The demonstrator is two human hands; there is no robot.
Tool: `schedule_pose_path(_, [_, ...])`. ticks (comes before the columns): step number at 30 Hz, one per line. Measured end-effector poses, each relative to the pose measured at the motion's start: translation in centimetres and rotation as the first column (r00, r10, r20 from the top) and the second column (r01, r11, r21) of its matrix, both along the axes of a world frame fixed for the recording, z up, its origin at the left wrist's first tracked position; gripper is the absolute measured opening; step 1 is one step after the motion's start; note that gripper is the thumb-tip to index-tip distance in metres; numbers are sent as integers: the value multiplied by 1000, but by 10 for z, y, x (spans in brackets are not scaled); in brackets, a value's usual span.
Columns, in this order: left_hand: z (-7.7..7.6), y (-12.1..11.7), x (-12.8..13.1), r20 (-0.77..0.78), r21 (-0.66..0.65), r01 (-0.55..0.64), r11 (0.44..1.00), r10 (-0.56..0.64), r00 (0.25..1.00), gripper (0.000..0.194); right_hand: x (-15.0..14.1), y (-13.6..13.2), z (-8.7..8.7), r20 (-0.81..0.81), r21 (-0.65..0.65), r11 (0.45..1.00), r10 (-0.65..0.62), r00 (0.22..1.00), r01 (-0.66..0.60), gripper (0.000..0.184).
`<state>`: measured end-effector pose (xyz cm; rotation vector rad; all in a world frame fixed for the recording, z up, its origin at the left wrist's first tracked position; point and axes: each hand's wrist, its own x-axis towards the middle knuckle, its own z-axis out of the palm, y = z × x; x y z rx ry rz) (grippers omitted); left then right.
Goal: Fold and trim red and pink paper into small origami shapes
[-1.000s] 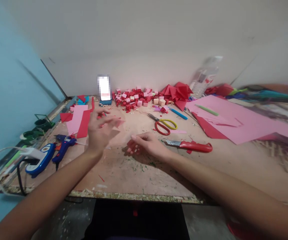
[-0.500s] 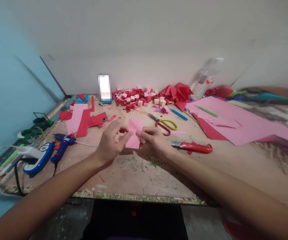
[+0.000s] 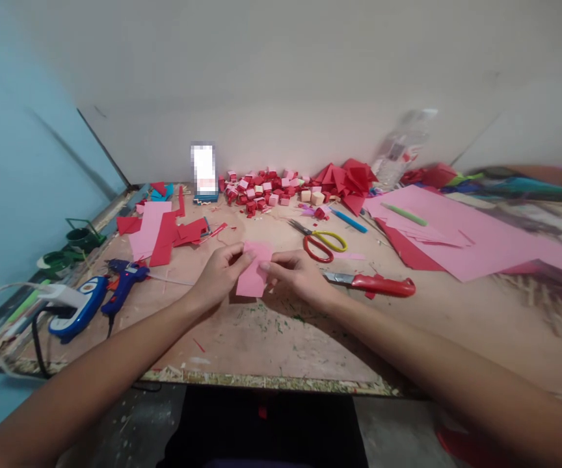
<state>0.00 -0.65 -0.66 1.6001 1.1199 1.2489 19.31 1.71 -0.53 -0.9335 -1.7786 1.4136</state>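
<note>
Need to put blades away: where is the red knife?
In the head view, the red knife lies on the table, right of the right hand, nearer the camera than the scissors.

Wooden table, scissors, knife, glue gun

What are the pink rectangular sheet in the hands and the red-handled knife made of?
Pink rectangular sheet: probably matte paper or card, thin, straight-edged, without shine.
Red-handled knife: smooth handle, likely plastic, slightly shiny; grey blade, apparently metal.
</note>
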Motion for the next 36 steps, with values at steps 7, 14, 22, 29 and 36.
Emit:
schedule_pose_path(7, [-5,2,-1,96,-70,28,997,-21,995,32,1,-1,2,39,33,999,1,999,-3,37])
schedule_pose_path(14, [-6,2,-2,16,-28,34,999,-34,999,32,1,1,0,12,55,996,-64,998,64,38])
schedule_pose_path(22, [-2,1,-3,12,-33,8,999,-8,1000,29,1,1,-2,37,51,998,-37,999,35,37])
schedule_pose_path(29, [-5,1,-3,39,-86,47,995,-44,998,24,1,1,-2,-7,94,994,-64,998,64,32])
schedule_pose_path(36, [-1,-1,-2,68,-117,56,992,-49,996,24,0,2,-2,-42,101,982,-159,986,162,25])
